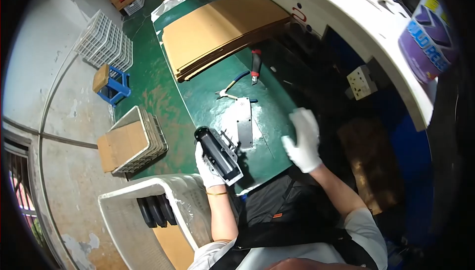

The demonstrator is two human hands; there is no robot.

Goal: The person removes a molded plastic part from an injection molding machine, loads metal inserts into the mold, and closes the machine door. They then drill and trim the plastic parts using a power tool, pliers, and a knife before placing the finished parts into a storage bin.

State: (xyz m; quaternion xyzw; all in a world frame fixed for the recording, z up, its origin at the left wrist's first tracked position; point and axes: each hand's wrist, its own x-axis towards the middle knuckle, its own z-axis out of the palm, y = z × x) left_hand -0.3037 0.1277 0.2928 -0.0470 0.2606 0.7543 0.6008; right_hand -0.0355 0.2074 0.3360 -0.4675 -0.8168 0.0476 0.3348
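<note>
My left hand (207, 169), in a white glove, is closed around a long black trough-shaped housing (217, 154). The housing lies open side up, with a pale metal edge and small lugs along its sides. My right hand (304, 144), also gloved, hovers near the right side of the green table (267, 158) with thumb and fingers apart and nothing in it; its fingertips are slightly blurred. Between the hands lies a flat grey plate (244, 126) with small holes. Pliers (230, 89) with dark blue and pale handles rest just beyond the plate, partly hidden under it.
A red and black utility knife (256, 66) lies beside a stack of cardboard sheets (222, 25). At lower left stands a white crate (185, 205) holding several black parts (157, 210). A purple bottle (429, 42) stands on the shelf (383, 32). Further left is a blue stool (113, 84).
</note>
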